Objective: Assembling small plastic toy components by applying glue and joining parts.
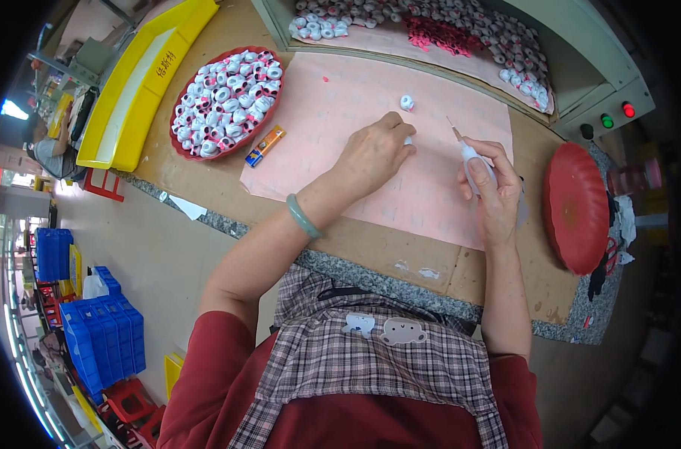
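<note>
My left hand rests on the pink mat, its fingertips pinching a small white ring-shaped part that shows just past them. My right hand grips a small white squeeze bottle whose thin nozzle points up and left, toward the left fingertips. Another small white ring part lies loose on the mat just beyond my left hand. A green bangle circles my left wrist.
A red tray heaped with white and pink ring parts sits at the left, an orange tube beside it. A yellow bin lies further left, an upturned red tray at the right. More parts cover a shelf behind.
</note>
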`<state>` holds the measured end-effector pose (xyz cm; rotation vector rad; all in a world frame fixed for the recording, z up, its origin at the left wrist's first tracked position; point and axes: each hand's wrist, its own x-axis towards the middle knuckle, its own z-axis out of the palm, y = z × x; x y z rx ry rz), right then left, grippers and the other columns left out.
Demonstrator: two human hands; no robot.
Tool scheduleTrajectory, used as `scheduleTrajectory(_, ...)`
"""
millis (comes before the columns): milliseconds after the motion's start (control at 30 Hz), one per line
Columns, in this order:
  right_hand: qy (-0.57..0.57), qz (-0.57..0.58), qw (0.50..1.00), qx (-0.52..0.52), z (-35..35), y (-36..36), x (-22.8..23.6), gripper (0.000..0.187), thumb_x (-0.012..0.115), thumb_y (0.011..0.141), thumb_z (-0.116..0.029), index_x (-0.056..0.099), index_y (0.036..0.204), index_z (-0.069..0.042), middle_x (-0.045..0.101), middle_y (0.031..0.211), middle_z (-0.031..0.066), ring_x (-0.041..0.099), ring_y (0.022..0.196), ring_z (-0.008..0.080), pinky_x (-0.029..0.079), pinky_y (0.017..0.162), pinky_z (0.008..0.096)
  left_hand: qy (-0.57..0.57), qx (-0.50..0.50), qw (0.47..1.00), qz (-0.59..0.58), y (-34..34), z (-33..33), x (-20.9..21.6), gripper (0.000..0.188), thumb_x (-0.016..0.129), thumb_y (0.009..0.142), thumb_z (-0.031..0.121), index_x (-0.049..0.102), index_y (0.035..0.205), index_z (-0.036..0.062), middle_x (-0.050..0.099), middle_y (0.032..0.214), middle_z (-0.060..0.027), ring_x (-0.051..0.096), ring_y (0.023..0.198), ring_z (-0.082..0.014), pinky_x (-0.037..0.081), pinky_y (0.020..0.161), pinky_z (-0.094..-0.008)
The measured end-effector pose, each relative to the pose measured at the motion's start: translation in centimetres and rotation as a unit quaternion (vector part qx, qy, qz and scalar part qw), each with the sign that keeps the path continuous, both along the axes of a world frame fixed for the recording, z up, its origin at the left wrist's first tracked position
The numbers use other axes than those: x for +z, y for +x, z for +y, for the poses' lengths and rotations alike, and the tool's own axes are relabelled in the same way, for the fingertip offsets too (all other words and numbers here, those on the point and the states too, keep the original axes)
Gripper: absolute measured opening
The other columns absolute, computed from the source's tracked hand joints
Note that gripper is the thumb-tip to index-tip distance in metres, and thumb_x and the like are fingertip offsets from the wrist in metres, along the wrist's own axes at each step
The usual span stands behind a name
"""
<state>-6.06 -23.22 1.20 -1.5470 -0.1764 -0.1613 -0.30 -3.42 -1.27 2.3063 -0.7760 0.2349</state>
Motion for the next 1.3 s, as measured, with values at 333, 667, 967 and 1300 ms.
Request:
scheduleTrajectory(333, 0.114, 0.016, 0.991, -0.075, 0.1, -0.4, 1.0, 0.036, 0.067, 0.081, -0.004, 0.054, 0.114, -0.001, 0.058, 0.088, 0.0053, 0.054, 0.065, 0.0069, 0.038, 0.049, 0.0166, -0.286, -0.003, 0.899, 0.331, -3.1, 1.2, 1.0, 0.02, 0.066, 0.081, 0.006, 0.061, 0.099, 0.0009, 0.063, 0.093, -0.0077, 0.057, 0.076, -0.0104, 0.047, 0.064, -0.026)
scheduleTrajectory(667, 0.068, -0.034, 0.993, -0.095, 1.3, -1.7, 2.0, 0.041, 0.064, 0.084, -0.008, 0.048, 0.12, 0.002, 0.06, 0.093, 0.0111, 0.053, 0.064, 0.0066, 0.039, 0.05, 0.0159, -0.503, -0.033, 0.719, 0.479, -6.5, 1.6, 2.6, 0.036, 0.06, 0.085, 0.005, 0.054, 0.12, -0.0005, 0.063, 0.104, -0.0124, 0.059, 0.079, -0.0107, 0.049, 0.074, -0.0207)
scheduleTrajectory(967, -0.005, -0.123, 0.988, -0.09, 1.5, -3.4, 2.5, 0.041, 0.062, 0.086, -0.013, 0.047, 0.12, 0.004, 0.06, 0.095, 0.0121, 0.055, 0.066, 0.0088, 0.046, 0.056, 0.0181, -0.562, -0.054, 0.673, 0.478, -7.1, 1.8, 2.7, 0.035, 0.058, 0.087, 0.009, 0.053, 0.12, -0.0018, 0.062, 0.109, -0.0166, 0.062, 0.091, -0.0157, 0.052, 0.082, -0.0251)
scheduleTrajectory(1300, -0.149, -0.232, 0.956, -0.101, 1.5, -3.7, 1.9, 0.042, 0.057, 0.091, -0.02, 0.044, 0.123, 0.004, 0.061, 0.096, 0.0171, 0.056, 0.067, 0.0128, 0.044, 0.055, 0.0205, -0.571, -0.05, 0.67, 0.472, -7.1, 1.8, 2.4, 0.032, 0.061, 0.085, 0.007, 0.055, 0.115, -0.0019, 0.063, 0.106, -0.0154, 0.063, 0.091, -0.0174, 0.052, 0.082, -0.0264)
